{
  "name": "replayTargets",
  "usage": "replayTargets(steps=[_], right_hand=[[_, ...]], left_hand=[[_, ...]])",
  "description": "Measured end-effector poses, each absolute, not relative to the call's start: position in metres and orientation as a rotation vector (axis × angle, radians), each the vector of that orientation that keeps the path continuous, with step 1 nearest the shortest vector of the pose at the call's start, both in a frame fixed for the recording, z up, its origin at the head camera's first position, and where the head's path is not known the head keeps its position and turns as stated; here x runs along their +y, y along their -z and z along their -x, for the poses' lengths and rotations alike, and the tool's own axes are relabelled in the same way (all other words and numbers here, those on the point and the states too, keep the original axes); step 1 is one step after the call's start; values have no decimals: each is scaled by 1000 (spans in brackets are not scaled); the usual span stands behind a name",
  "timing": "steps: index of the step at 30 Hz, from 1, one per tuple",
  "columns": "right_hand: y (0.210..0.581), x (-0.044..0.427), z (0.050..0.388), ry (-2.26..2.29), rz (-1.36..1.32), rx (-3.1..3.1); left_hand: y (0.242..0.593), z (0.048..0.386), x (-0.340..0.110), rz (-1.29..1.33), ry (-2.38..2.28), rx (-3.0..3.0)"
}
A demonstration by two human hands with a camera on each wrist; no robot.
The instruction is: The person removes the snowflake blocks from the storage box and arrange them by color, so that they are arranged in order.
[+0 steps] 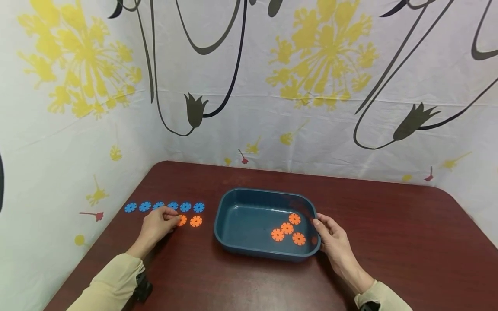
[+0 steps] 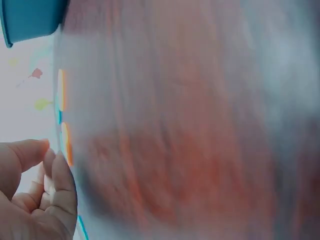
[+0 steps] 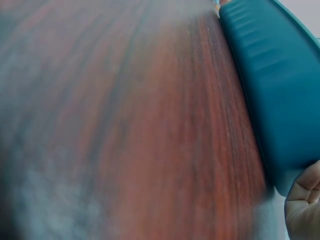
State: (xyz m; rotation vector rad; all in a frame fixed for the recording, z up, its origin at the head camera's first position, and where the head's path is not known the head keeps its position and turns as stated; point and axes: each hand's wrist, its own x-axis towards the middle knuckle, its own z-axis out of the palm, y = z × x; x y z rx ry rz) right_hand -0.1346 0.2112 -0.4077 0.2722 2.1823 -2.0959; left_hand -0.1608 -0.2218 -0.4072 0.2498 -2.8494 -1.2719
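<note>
Beside an orange disc (image 1: pixel 183 220), my left hand (image 1: pixel 156 225) has its fingertips at the disc's left edge, partly covering it. The left wrist view has the thumb and bent fingers of this hand (image 2: pixel 42 192) close together by the flat orange disc (image 2: pixel 67 144); whether they touch it, I cannot tell. Another orange disc (image 1: pixel 196 221) lies to the right. Several blue discs (image 1: pixel 145 206) form a row behind them. My right hand (image 1: pixel 337 246) grips the right end of the dark blue bin (image 1: pixel 264 251), thumb on the rim. Several orange discs (image 1: pixel 298 239) lie inside the bin, toward its right.
The dark red-brown table (image 1: pixel 389 224) extends to the right of the bin and in front of it. A white patterned cloth (image 1: pixel 241 99) hangs behind the table and along its left side.
</note>
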Motion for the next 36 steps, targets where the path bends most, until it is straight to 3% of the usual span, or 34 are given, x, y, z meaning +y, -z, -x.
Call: replayTargets(steps=[22,36], right_hand=[[408,212,134,2114,-250,2179],[408,210,133,2124,-246,2172]], left_hand=[[362,159,-119,153,1861,-2562],[374,167,-51,380,1696,-2820]])
